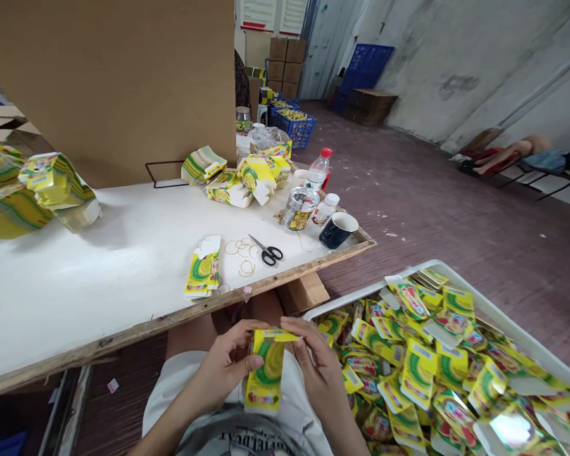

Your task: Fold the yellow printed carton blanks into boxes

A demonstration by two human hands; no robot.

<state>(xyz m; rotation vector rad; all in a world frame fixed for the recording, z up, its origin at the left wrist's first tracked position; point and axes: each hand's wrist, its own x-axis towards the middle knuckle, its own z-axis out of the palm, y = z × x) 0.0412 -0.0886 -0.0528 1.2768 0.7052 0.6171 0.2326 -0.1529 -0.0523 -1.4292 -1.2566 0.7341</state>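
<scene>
Black-handled scissors [265, 249] lie near a clear jar [299, 209] and a dark mug [333, 234].

We hold a yellow-green carton [265, 373] upright over our lap in our left hand [225, 360], thumb across its front. Our right hand [322, 367] has its fingers at the carton's top flap; we cannot tell whether they pinch it. To our right, a white tray [437, 264] is heaped with similar cartons [418, 373]. Ahead, on the white table [133, 259], we see a small stack of flat cartons [202, 267], rubber bands [245, 248] beside black-handled scissors [270, 254], and a dark mug [331, 234] near the corner. Farther off, a person [517, 154] sits by the wall [494, 69].
</scene>
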